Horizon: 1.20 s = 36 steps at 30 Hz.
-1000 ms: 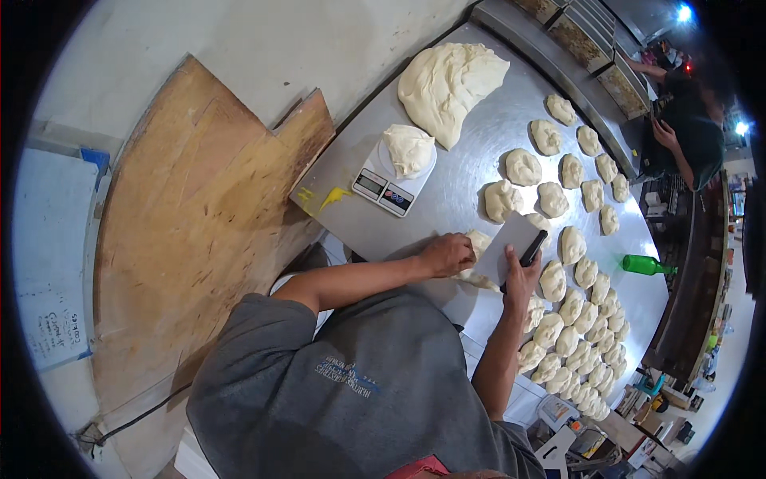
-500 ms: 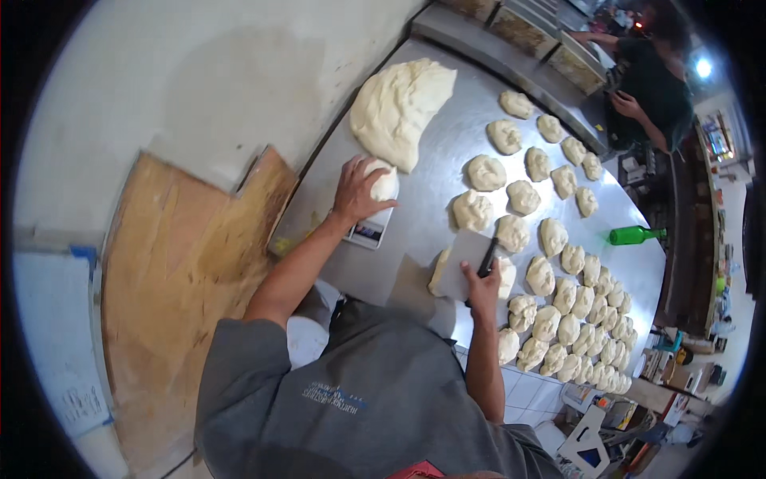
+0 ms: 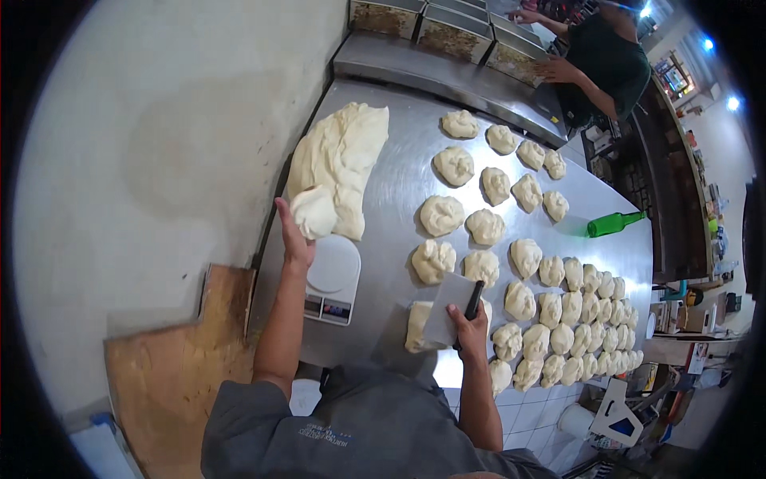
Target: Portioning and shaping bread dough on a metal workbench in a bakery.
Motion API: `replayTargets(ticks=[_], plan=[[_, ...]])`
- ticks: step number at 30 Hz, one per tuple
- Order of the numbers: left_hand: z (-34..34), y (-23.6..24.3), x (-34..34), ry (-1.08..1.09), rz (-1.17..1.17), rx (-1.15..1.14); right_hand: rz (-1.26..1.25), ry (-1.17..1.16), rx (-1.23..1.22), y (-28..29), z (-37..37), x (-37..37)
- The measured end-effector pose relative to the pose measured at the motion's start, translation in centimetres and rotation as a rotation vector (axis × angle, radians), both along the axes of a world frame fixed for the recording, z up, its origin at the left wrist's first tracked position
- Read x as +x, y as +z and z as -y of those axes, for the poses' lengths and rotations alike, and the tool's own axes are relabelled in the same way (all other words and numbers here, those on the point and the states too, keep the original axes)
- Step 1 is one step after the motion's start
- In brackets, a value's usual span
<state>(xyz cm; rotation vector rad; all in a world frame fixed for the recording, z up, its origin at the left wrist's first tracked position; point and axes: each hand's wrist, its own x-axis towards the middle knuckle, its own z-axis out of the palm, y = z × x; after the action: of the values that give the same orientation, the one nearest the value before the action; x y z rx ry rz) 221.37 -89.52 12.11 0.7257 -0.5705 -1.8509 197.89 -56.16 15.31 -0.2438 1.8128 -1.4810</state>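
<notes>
- The left hand [image 3: 297, 239] is raised above the scale [image 3: 331, 278]; its fingers [image 3: 286, 215] curl around a small lump of dough [image 3: 314, 211] and hold it.
- Just beyond these fingers lies the big mass of dough [image 3: 343, 160] on the steel table [image 3: 391, 215], touching the held lump or very near to it; I cannot tell which.
- The scale is white with a round plate, directly under the left hand; a dark panel with small buttons is on its near edge.
- The right hand [image 3: 471, 327] is closed around the black handle of a dough scraper [image 3: 451, 318]; the flat metal blade points away to the left of the fingers.
- Under the blade, beside the right fingers, lies a cut piece of dough [image 3: 416, 326] on the table.
- To the right of and beyond the right fingers, many dough portions [image 3: 527, 257] lie in rows.
- A green bottle [image 3: 613, 224] lies on its side, well apart from both hands, at the far right of the table.
- At the far end, another person [image 3: 606, 56] touches rectangular baking tins [image 3: 447, 30] that stand in a row.
- A wooden board [image 3: 175, 359] is behind the left arm, low at the left.
</notes>
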Motion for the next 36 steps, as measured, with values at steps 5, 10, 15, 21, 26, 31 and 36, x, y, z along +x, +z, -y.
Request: replayTargets(ticks=[5,10,15,21,26,31,36], plan=[[3.8,6.9,-11.9,-0.050,0.477,-0.556,0.000,-0.077,0.039,1.2,1.9,-2.4],[11.8,8.9,-25.9,0.238,0.714,-1.140,-0.047,-0.183,0.089,1.3,2.7,-5.3],[20.0,-1.8,-36.7,0.177,1.003,-1.120,-0.069,-0.286,0.129,1.4,2.2,-7.8],[22.3,-10.7,-40.1,-0.014,1.625,-0.959,-0.066,-0.353,0.184,0.5,0.2,-8.3],[17.1,-11.5,-33.9,0.126,1.629,-1.119,-0.127,-0.257,0.287,0.1,-1.1,-8.5],[-1.9,-4.5,-22.6,-0.092,1.000,-1.237,-0.106,-0.285,0.194,2.4,-2.0,-7.3],[-21.2,-3.7,-11.1,-0.603,0.955,-1.357,-0.177,-0.063,0.252,3.1,-5.8,-5.3]])
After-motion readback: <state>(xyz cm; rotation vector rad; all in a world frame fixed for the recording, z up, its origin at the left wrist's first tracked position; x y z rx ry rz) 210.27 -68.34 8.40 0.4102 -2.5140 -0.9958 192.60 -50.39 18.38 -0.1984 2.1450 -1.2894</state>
